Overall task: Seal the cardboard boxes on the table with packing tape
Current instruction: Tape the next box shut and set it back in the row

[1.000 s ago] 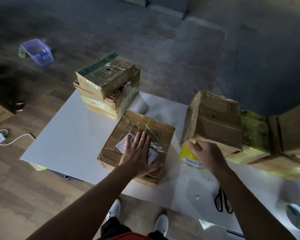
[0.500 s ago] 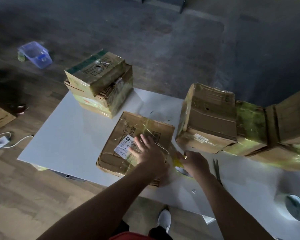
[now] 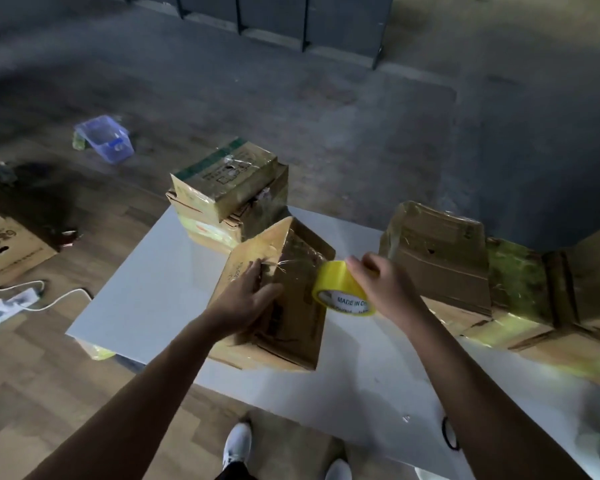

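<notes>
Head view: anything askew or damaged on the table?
The middle box is tipped up on an edge, steadied by the left hand, while the right hand holds the yellow tape roll at its side. On the far stack, the top box sits skewed, with ragged cardboard showing beneath.

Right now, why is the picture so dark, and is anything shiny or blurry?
Head view: the room is dim and the far floor nearly black; the white table catches most light; the taped stacked boxes glint; the yellow tape roll in the right hand is sharp enough to read.
</notes>
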{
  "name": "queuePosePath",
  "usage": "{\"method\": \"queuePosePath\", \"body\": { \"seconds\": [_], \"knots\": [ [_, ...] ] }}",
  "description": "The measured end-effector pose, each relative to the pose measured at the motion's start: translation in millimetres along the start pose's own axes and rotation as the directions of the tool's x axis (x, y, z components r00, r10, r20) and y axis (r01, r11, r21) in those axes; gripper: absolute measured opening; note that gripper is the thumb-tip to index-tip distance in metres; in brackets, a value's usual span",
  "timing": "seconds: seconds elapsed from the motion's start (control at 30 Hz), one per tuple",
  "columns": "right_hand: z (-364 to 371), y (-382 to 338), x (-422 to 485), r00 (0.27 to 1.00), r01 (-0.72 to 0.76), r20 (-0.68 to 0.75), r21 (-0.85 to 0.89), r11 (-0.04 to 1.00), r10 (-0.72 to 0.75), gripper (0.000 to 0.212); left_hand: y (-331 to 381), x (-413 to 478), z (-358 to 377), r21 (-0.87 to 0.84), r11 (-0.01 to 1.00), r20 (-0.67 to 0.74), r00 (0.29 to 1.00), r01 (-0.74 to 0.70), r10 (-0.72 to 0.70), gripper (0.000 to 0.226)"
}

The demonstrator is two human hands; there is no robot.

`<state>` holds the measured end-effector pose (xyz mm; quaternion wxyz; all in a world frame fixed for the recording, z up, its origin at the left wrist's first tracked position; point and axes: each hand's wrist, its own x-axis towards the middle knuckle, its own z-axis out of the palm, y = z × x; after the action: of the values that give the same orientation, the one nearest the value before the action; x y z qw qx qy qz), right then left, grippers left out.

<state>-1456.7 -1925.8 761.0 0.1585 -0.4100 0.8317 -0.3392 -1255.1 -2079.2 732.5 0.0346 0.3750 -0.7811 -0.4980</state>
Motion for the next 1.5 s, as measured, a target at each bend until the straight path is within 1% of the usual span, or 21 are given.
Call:
{"method": "queuePosePath", "body": {
  "seconds": [0.1,0.17,0.23,0.3,0.37,0.43,0.5,0.57,0.63,0.67,0.7,0.77,0.83,0.9,0.97,1.03,1.1,1.23,1.3,1.4,1.5],
  "knots": [
    [5.2,-26.6,6.4,0.998,0.050,0.040,0.066,0.997,-0.053,0.044,-11.8,-4.4,-24.7,-0.238,0.970,0.017,0.999,0.041,-0.038,0.066],
    [11.9,-39.6,10.8,0.997,0.038,0.056,0.141,0.989,-0.046,0.050,-15.2,-7.5,-36.0,-0.296,0.955,0.040,0.999,0.032,-0.021,0.045],
    [16.9,-48.5,15.6,0.997,0.060,0.032,0.189,0.980,-0.067,0.053,-17.1,-9.5,-43.1,-0.370,0.929,0.042,0.999,0.018,-0.003,0.044],
    [18.9,-55.5,19.8,0.995,0.095,0.003,0.188,0.977,-0.097,0.054,-18.3,-11.4,-44.7,-0.440,0.898,0.042,0.999,-0.006,0.027,0.043],
    [18.9,-60.8,24.3,0.995,0.104,-0.019,0.175,0.979,-0.102,0.056,-19.1,-12.1,-44.1,-0.493,0.870,0.037,0.998,-0.028,0.053,0.039],
    [17.9,-64.9,28.5,0.996,0.086,-0.023,0.184,0.979,-0.083,0.056,-19.8,-12.5,-45.2,-0.528,0.849,0.044,0.997,-0.031,0.064,0.043],
    [18.9,-67.3,29.9,0.995,0.091,0.016,0.234,0.968,-0.098,0.050,-22.0,-12.9,-47.2,-0.556,0.830,0.026,0.997,-0.044,0.071,0.042],
    [23.3,-69.4,29.0,0.990,0.118,0.041,0.297,0.948,-0.136,0.044,-24.8,-13.8,-50.2,-0.572,0.818,-0.010,0.997,-0.069,0.077,0.032],
    [28.2,-69.5,29.4,0.990,0.136,-0.003,0.344,0.929,-0.144,0.044,-23.9,-13.5,-51.3,-0.562,0.822,-0.038,0.996,-0.090,0.083,0.031],
    [29.7,-69.3,29.8,0.990,0.138,-0.030,0.349,0.927,-0.136,0.046,-20.5,-13.5,-50.6,-0.520,0.847,-0.051,0.994,-0.111,0.099,0.031],
    [30.5,-69.3,30.5,0.990,0.140,-0.049,0.334,0.932,-0.131,0.050,-15.1,-13.0,-49.6,-0.418,0.898,-0.073,0.991,-0.136,0.115,0.033],
    [30.6,-70.3,32.0,0.989,0.146,-0.053,0.274,0.951,-0.136,0.055,-4.1,-10.4,-45.3,-0.051,0.986,-0.165,0.975,-0.162,0.152,0.045],
    [30.3,-72.1,33.4,0.989,0.146,-0.039,0.233,0.962,-0.140,0.052,5.6,-9.2,-35.7,0.274,0.947,-0.182,0.957,-0.170,0.224,0.059],
    [30.1,-73.0,33.7,0.989,0.149,-0.033,0.217,0.965,-0.146,0.050,7.0,-8.6,-28.5,0.453,0.870,-0.110,0.956,-0.197,0.274,0.066],
    [30.3,-69.7,30.5,0.989,0.146,-0.031,0.268,0.952,-0.143,0.049,3.2,-6.0,-29.7,0.523,0.830,-0.071,0.960,-0.196,0.271,0.065],
    [31.7,-66.2,24.1,0.993,0.116,-0.020,0.352,0.929,-0.117,0.045,-1.5,-3.6,-34.0,0.535,0.825,-0.068,0.964,-0.183,0.258,0.062],
    [33.0,-65.0,20.7,0.993,0.116,-0.030,0.354,0.928,-0.113,0.047,-4.3,-2.4,-34.9,0.546,0.817,-0.060,0.964,-0.186,0.259,0.060],
    [29.1,-67.8,21.1,0.985,0.168,-0.075,0.144,0.975,-0.158,0.053,-13.4,0.3,-41.2,0.593,0.790,-0.090,0.962,-0.158,0.259,0.060],
    [26.0,-57.6,17.7,0.984,0.175,-0.035,-0.014,0.984,-0.175,0.052,-21.4,-0.6,-46.8,0.588,0.798,-0.099,0.967,-0.132,0.234,0.061],
    [33.7,-40.4,9.4,0.998,0.033,0.051,-0.131,0.991,-0.026,0.052,-24.2,-0.5,-48.0,0.688,0.714,-0.068,0.968,-0.129,0.240,0.066],
    [53.3,-37.5,9.4,0.997,-0.024,0.073,-0.204,0.979,0.040,0.050,-10.1,4.9,-39.7,0.764,0.644,-0.077,0.984,-0.044,0.158,0.087]
  ]
}}
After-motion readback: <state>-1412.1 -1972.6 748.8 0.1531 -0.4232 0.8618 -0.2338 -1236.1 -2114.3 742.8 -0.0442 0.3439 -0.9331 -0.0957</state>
